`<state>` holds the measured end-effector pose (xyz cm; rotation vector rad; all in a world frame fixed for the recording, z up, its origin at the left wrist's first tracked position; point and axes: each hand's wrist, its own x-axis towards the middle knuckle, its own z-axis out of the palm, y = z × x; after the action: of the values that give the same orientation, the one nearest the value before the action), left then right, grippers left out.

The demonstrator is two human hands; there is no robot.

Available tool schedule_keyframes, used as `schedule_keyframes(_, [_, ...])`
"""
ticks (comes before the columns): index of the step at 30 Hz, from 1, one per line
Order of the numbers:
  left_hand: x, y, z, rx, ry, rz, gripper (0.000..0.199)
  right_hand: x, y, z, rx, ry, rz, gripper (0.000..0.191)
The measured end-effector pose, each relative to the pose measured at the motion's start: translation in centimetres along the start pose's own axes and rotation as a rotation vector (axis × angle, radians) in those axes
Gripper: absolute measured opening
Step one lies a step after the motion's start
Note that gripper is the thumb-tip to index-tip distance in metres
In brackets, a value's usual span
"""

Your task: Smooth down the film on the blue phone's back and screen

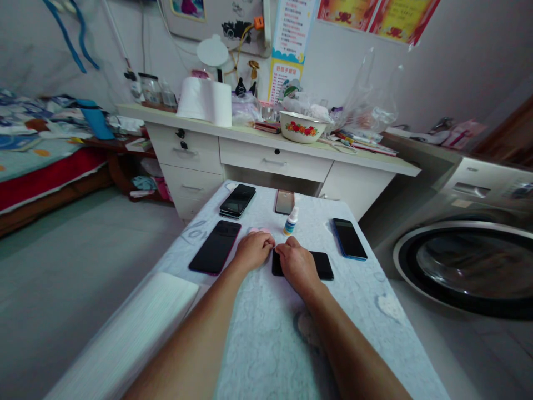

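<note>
My left hand (pixel 253 249) is closed, with its fingertips close to those of my right hand (pixel 297 263). The fingers of my right hand are pinched together above a black smartphone (pixel 322 265) lying flat and sideways on the cloth. Anything between the fingers of either hand is too small or hidden to make out. Just behind my left hand lies a pink item (pixel 260 230), partly covered by it. A small white bottle (pixel 291 220) with a blue and yellow label stands upright beyond my hands. Left of my left hand is a larger phone (pixel 215 247) with a reddish edge.
Stacked dark phones (pixel 237 200) lie at the table's far left, a phone case (pixel 285 201) at the far edge, and a blue-edged phone (pixel 349 239) on the right. A white board-like slab (pixel 137 328) borders the near left. A desk (pixel 275 153) and washing machine (pixel 466 239) stand beyond.
</note>
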<state>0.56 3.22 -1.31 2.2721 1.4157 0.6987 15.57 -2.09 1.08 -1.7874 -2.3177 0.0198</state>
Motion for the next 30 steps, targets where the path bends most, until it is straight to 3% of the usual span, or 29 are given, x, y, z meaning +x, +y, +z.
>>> schedule_keyframes(8, [0.0, -0.1, 0.0, -0.006, -0.009, 0.011, 0.016, -0.4, 0.6, -0.9, -0.055, -0.023, 0.129, 0.03])
schedule_keyframes(17, [0.0, 0.1, -0.1, -0.014, -0.004, 0.011, 0.017, -1.3, -0.6, -1.2, 0.004, -0.057, -0.057, 0.023])
schedule_keyframes(26, [0.1, -0.4, 0.2, -0.03, -0.017, 0.042, 0.015, -1.3, 1.7, -1.6, -0.056, -0.06, 0.138, 0.027])
schedule_keyframes(30, [0.2, -0.4, 0.2, -0.028, -0.008, 0.044, 0.015, -1.2, 1.3, -1.3, -0.063, -0.053, 0.147, 0.028])
